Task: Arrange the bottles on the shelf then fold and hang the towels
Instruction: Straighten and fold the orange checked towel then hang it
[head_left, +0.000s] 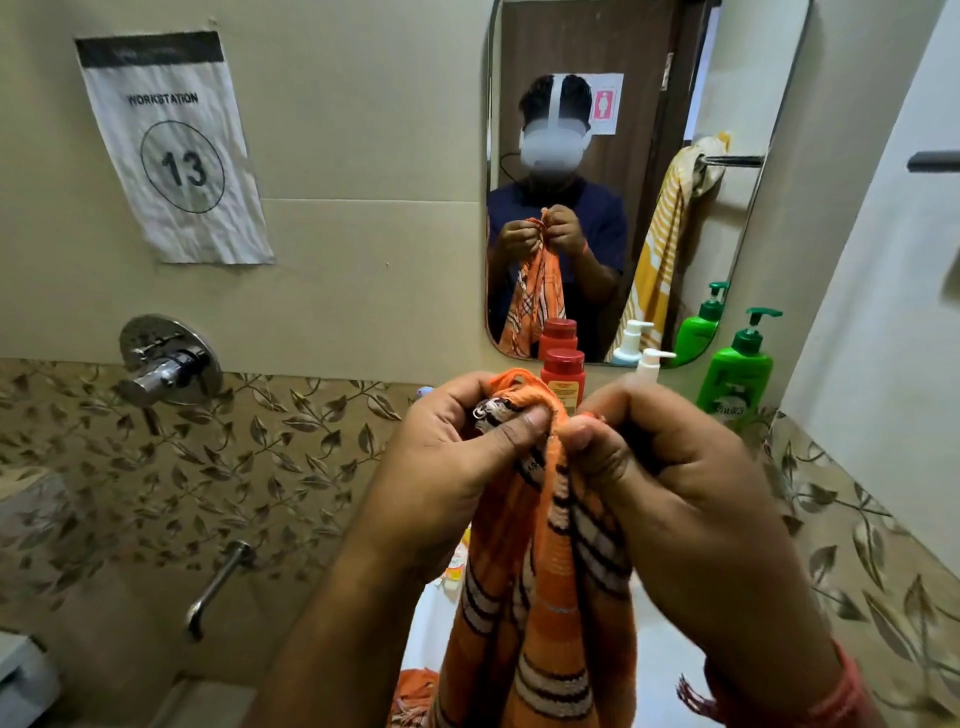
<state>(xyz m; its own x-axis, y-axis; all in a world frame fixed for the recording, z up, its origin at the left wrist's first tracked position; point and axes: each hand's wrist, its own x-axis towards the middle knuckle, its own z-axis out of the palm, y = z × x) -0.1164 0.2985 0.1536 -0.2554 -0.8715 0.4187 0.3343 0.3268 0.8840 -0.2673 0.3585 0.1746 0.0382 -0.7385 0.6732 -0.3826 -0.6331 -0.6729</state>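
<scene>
While both hands are raised close together before the mirror (597, 171), the left hand (457, 452) pinches the top edge of the orange striped towel (545, 597) between thumb and curled fingers, and the right hand (670, 467) pinches the same edge just beside it. Below the two hands the towel hangs down. Behind them stand a red bottle (562, 376), a white pump bottle (652, 364) and a green pump bottle (737, 371). A yellow striped towel (660, 244) shows reflected in the mirror, draped over a rail.

1. Both hands, left hand (457, 447) beside right hand (670, 467), hold the towel (540, 597) in front of the mirror (597, 62).
2. Three bottles stand behind the hands: capped bottle (562, 376), small pump bottle (652, 364), large pump bottle (737, 371) rightmost.
3. The workstation sign (174, 145) hangs left of the mirror, the tap valve (166, 364) below it.
</scene>
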